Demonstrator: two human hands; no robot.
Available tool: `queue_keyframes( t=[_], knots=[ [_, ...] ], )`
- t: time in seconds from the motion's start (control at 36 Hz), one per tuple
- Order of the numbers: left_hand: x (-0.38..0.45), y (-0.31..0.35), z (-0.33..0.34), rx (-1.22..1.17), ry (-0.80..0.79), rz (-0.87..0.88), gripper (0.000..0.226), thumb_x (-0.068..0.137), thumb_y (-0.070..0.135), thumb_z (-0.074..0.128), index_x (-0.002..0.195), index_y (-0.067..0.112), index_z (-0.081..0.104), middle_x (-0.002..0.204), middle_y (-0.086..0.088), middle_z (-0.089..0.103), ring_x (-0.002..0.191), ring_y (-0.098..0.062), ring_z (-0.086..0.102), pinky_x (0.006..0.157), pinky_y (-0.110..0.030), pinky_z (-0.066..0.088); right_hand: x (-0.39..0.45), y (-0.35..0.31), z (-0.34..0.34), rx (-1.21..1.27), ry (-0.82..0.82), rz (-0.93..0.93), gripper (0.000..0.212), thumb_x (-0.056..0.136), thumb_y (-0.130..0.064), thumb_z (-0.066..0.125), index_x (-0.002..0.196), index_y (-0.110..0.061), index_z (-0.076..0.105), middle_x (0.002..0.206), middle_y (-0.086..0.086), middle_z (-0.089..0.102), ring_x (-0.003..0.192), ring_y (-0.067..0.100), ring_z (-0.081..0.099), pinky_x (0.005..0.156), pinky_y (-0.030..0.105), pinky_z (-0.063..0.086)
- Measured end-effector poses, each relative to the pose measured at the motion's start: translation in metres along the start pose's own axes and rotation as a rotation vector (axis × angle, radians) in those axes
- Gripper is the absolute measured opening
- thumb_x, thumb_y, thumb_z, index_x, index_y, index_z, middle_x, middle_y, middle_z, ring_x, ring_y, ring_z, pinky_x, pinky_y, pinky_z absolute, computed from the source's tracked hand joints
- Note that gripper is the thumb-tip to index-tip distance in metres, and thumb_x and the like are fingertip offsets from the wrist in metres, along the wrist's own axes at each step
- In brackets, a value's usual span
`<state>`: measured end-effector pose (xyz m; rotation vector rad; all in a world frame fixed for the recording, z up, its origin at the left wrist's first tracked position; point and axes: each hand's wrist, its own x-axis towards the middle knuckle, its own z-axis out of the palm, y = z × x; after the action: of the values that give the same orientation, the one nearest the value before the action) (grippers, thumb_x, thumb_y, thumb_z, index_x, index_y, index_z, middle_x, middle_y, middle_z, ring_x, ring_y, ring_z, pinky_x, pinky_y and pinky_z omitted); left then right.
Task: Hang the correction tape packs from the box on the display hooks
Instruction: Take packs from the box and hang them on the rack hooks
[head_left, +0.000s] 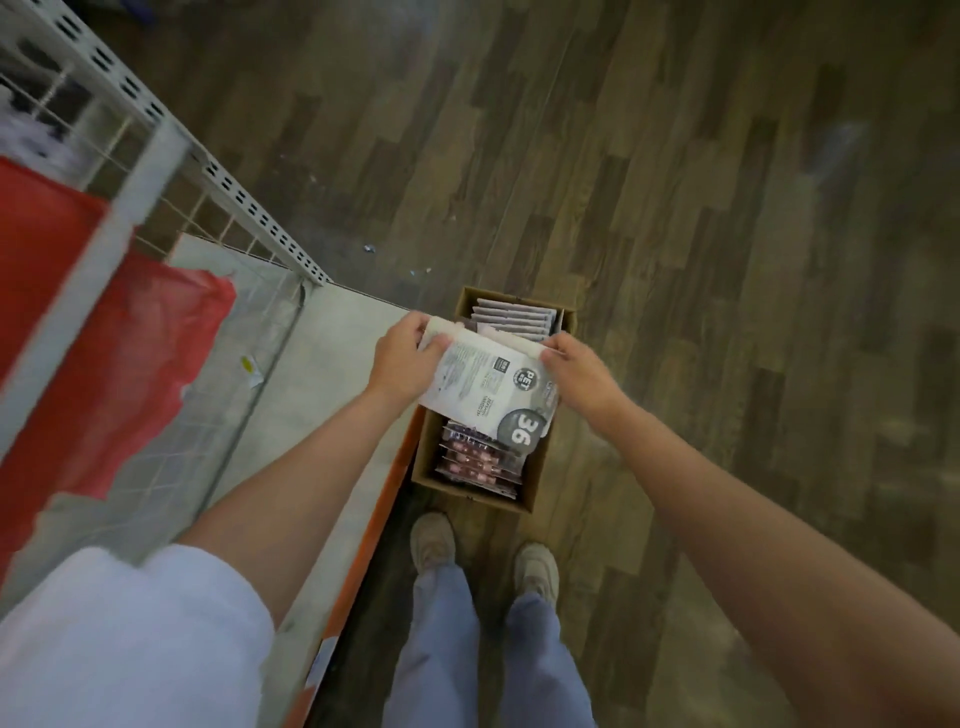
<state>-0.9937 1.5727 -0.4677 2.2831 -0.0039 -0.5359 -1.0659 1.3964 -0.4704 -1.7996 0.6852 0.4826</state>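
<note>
Both hands, left (402, 358) and right (579, 374), grip a white printed pack stack (488, 387) over the brown cardboard box (537, 475) on the floor; nothing looks hung yet, more packs remain inside

Browns, whites and reds around the brown cardboard box (535, 486)

Inside the box lie pinkish-red blister packs (475, 462) at the near end and pale grey-white packs (511, 316) at the far end; above it, a white pack (485, 384) carries dark grey print and grey circles with white figures. The floor (675, 208) around the box shows mixed brown wood-plank patterning. Left of the box, an orange-edged, pale grey shelf (332, 374) bears a red bag (130, 353).
</note>
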Motion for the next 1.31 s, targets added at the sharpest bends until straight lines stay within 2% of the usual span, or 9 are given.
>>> queue_keyframes(
  t=[0.19, 0.33, 0.5, 0.58, 0.78, 0.89, 1.0, 1.08, 1.31],
  knots=[
    [-0.051, 0.064, -0.062, -0.133, 0.097, -0.049, 0.012, 0.096, 0.02, 0.054, 0.105, 0.012, 0.056, 0.107, -0.006, 0.065, 0.098, -0.022, 0.062, 0.084, -0.039, 0.052, -0.071, -0.08, -0.034, 0.02, -0.034, -0.143, 0.025, 0.098, -0.042, 0.048, 0.091, -0.017, 0.048, 0.09, -0.002, 0.059, 0.078, 0.012, 0.056, 0.065, 0.029, 0.044],
    [-0.09, 0.107, -0.111, -0.249, 0.135, -0.032, 0.012, 0.096, 0.019, 0.056, 0.105, 0.011, 0.059, 0.098, -0.003, 0.064, 0.087, -0.018, 0.061, 0.067, -0.028, 0.047, -0.118, -0.128, -0.048, 0.055, -0.066, -0.216, 0.025, 0.083, -0.025, 0.072, 0.087, -0.019, 0.048, 0.103, 0.011, 0.066, 0.089, 0.027, 0.066, 0.075, 0.045, 0.057],
    [-0.145, 0.139, -0.172, -0.286, 0.126, 0.021, 0.017, 0.094, 0.022, 0.06, 0.107, 0.012, 0.06, 0.082, 0.002, 0.06, 0.059, -0.009, 0.052, 0.041, -0.011, 0.036, -0.178, -0.176, -0.053, 0.02, -0.066, -0.347, 0.024, 0.083, -0.021, 0.072, 0.086, -0.017, 0.049, 0.101, 0.012, 0.066, 0.087, 0.027, 0.066, 0.072, 0.044, 0.058],
    [-0.172, 0.15, -0.194, -0.28, 0.183, 0.054, 0.02, 0.093, 0.025, 0.06, 0.11, 0.016, 0.057, 0.086, 0.007, 0.06, 0.067, -0.004, 0.054, 0.046, -0.014, 0.038, -0.205, -0.198, -0.053, 0.009, -0.066, -0.408, 0.026, 0.084, -0.021, 0.072, 0.094, -0.01, 0.05, 0.097, 0.01, 0.066, 0.081, 0.023, 0.066, 0.062, 0.034, 0.056],
    [-0.235, 0.172, -0.238, -0.159, 0.317, 0.122, 0.049, 0.088, 0.029, 0.067, 0.127, 0.008, 0.046, 0.119, -0.002, 0.056, 0.109, -0.021, 0.057, 0.095, -0.04, 0.047, -0.261, -0.249, -0.048, -0.017, -0.06, -0.539, 0.025, 0.08, -0.019, 0.074, 0.083, -0.017, 0.049, 0.09, 0.009, 0.067, 0.077, 0.024, 0.066, 0.066, 0.039, 0.056],
    [-0.272, 0.179, -0.273, -0.124, 0.375, 0.163, 0.061, 0.085, 0.032, 0.071, 0.132, 0.011, 0.039, 0.122, -0.001, 0.053, 0.111, -0.019, 0.055, 0.086, -0.03, 0.044, -0.297, -0.278, -0.036, -0.059, -0.068, -0.624, 0.025, 0.079, -0.02, 0.073, 0.081, -0.016, 0.048, 0.085, 0.007, 0.065, 0.071, 0.023, 0.063, 0.055, 0.033, 0.05],
    [-0.313, 0.172, -0.308, -0.042, 0.528, 0.237, 0.082, 0.079, 0.028, 0.077, 0.145, 0.013, 0.029, 0.142, -0.01, 0.037, 0.13, -0.025, 0.039, 0.104, -0.033, 0.033, -0.331, -0.3, -0.012, -0.067, -0.136, -0.686, 0.023, 0.08, -0.016, 0.072, 0.089, -0.013, 0.052, 0.09, 0.01, 0.066, 0.072, 0.023, 0.063, 0.058, 0.031, 0.051],
    [-0.347, 0.16, -0.333, 0.22, 0.607, 0.282, 0.073, 0.077, 0.034, 0.078, 0.139, 0.016, 0.043, 0.135, -0.01, 0.04, 0.13, -0.027, 0.033, 0.106, -0.034, 0.026, -0.359, -0.309, 0.013, -0.123, -0.199, -0.752, 0.022, 0.082, -0.017, 0.07, 0.092, -0.013, 0.051, 0.086, 0.005, 0.062, 0.067, 0.017, 0.058, 0.05, 0.024, 0.042],
    [-0.447, 0.113, -0.372, 0.558, 0.63, 0.131, 0.057, 0.073, 0.061, 0.07, 0.116, 0.024, 0.059, 0.11, 0.004, 0.055, 0.111, -0.019, 0.044, 0.094, -0.037, 0.031, -0.429, -0.305, 0.094, -0.169, -0.285, -0.852, 0.036, 0.083, -0.037, 0.066, 0.097, -0.005, 0.057, 0.1, 0.017, 0.068, 0.088, 0.034, 0.066, 0.083, 0.051, 0.052]
  ],
)
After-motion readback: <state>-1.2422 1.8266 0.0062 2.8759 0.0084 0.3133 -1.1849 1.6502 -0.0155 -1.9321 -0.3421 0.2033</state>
